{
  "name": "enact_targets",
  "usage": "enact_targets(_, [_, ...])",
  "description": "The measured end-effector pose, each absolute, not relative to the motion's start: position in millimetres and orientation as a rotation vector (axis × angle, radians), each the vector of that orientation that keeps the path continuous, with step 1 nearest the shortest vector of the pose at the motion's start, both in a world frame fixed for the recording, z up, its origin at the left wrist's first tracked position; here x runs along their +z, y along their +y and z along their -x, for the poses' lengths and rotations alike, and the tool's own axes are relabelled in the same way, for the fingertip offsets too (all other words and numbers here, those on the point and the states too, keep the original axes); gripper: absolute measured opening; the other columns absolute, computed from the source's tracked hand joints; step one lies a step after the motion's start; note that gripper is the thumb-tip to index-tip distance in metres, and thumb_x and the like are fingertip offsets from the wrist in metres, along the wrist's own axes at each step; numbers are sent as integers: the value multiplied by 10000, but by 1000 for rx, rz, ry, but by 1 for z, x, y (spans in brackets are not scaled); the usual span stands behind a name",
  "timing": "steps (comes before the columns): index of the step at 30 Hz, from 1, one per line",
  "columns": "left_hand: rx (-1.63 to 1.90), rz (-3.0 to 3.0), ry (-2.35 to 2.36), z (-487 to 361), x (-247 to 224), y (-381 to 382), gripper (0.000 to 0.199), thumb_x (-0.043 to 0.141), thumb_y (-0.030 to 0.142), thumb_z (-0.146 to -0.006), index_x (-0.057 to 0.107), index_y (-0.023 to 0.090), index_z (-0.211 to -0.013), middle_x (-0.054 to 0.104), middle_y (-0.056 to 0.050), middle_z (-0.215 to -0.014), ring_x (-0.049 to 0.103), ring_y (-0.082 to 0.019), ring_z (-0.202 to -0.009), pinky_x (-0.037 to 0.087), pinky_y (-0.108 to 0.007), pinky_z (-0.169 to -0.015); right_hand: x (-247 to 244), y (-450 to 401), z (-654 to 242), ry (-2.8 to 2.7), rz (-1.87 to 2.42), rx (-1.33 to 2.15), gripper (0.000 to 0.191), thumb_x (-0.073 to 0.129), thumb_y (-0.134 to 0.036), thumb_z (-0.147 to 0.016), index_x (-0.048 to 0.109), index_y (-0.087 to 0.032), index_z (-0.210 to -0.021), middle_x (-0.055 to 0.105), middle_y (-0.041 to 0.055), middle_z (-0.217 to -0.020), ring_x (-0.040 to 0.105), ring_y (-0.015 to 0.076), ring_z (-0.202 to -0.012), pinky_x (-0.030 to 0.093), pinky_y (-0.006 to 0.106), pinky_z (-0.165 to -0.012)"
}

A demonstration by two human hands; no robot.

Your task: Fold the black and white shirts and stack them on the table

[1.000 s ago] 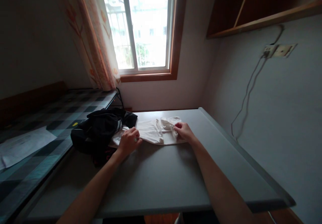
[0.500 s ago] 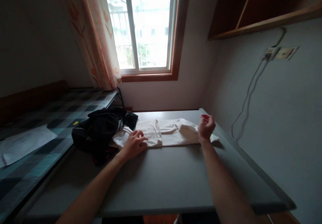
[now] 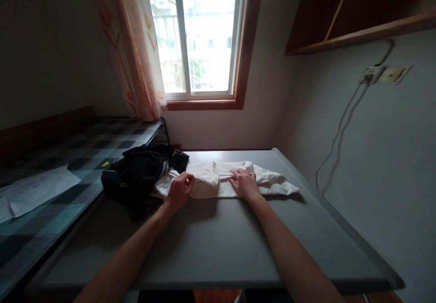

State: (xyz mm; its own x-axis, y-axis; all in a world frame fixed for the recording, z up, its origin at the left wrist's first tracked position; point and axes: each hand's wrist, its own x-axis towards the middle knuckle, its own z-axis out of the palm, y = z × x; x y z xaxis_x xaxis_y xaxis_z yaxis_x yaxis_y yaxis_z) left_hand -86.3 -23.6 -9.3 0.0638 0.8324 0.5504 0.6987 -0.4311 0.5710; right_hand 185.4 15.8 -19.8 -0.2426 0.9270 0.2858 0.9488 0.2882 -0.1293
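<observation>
A white folded garment (image 3: 206,181) lies stretched from left to right across the grey table; its exact kind is unclear. My left hand (image 3: 180,190) is closed at its left part, fingers curled and pinching the cloth, which rises slightly beside them. Near the garment's middle, just right of a fold, my right hand (image 3: 245,184) rests flat with its fingers stretched out on the fabric. To the right of that hand the cloth is wrinkled and narrows to a loose end. A heap of black clothing (image 3: 136,176) touches the garment's left end.
The grey table (image 3: 218,244) runs up to a wall below the window (image 3: 204,35). At the left is a bed with a checked cover (image 3: 88,144) and a paper sheet (image 3: 37,191) on it. A cable (image 3: 335,135) hangs from a wall socket at the right.
My right hand has come down and moved left from above the garment's right part onto its middle. My left hand's fingers have gone from spread to curled on the cloth.
</observation>
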Motion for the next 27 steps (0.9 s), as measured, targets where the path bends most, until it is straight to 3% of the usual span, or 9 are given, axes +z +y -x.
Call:
enact_targets(4, [1801, -1517, 1651, 102, -1, -12, 170, 552, 343, -840, 594, 179, -862, 606, -3, -716, 577, -133, -559, 459, -241, -505, -16, 16, -175, -2211, 1771, -179, 277, 456, -291, -928, 710, -195, -977, 672, 159, -1089, 550, 309, -1046, 338, 445, -886])
enact_targets(7, [1952, -1441, 1681, 113, 2, -7, 119, 571, 279, -801, 561, 191, -880, 579, -2, -757, 583, -136, -630, 490, -244, -559, -14, 18, -175, -2176, 1762, -101, 268, 430, -241, -926, 688, -169, -932, 695, 176, -996, 594, 285, -958, 343, 422, -871])
enact_targets(10, [1925, -1731, 1798, 113, -1, -12, 57, 539, 200, -802, 585, 202, -834, 560, -39, -874, 578, -166, -797, 506, -295, -702, -13, 21, -184, -2086, 1710, 153, 223, 450, -251, -900, 661, -183, -875, 699, 114, -843, 607, 225, -802, 375, 350, -792])
enact_targets(13, [1754, -2221, 1784, 100, -6, -28, 169, 491, 180, -853, 649, 217, -804, 561, -72, -1005, 541, -214, -989, 444, -399, -900, -10, 24, -193, -1824, 1552, 616, 228, 486, -331, -846, 591, -192, -700, 621, 31, -653, 539, 167, -628, 369, 278, -617])
enact_targets(15, [1549, -2565, 1557, 85, -8, -40, 206, 482, 182, -880, 679, 240, -887, 588, -69, -1056, 529, -228, -1060, 392, -438, -970, -7, 23, -193, -1584, 1386, 980, 246, 548, -406, -781, 558, -193, -659, 560, -11, -573, 485, 138, -547, 349, 255, -540])
enact_targets(20, [1018, -2859, 1045, 49, -14, -49, 424, 483, 148, -902, 525, 247, -1312, 602, -88, -1232, 561, -217, -1136, 426, -402, -987, 3, 8, -170, -1170, 932, 1606, 292, 702, -429, -657, 586, -184, -765, 625, -19, -656, 541, 126, -569, 428, 242, -548])
enact_targets(24, [1125, -2665, 1093, 45, -22, -43, 600, 552, 189, -885, 336, 245, -1442, 530, -123, -1337, 557, -240, -1185, 474, -411, -983, 4, -2, -154, -1071, 717, 1806, 303, 722, -414, -694, 619, -191, -872, 684, 7, -792, 621, 144, -693, 498, 264, -668])
enact_targets(27, [1206, -2522, 1101, 51, -24, -39, 656, 590, 196, -864, 301, 261, -1449, 480, -129, -1377, 578, -227, -1160, 501, -399, -968, 0, -4, -150, -1113, 675, 1879, 333, 740, -408, -709, 635, -196, -944, 702, 25, -889, 650, 151, -774, 512, 271, -732])
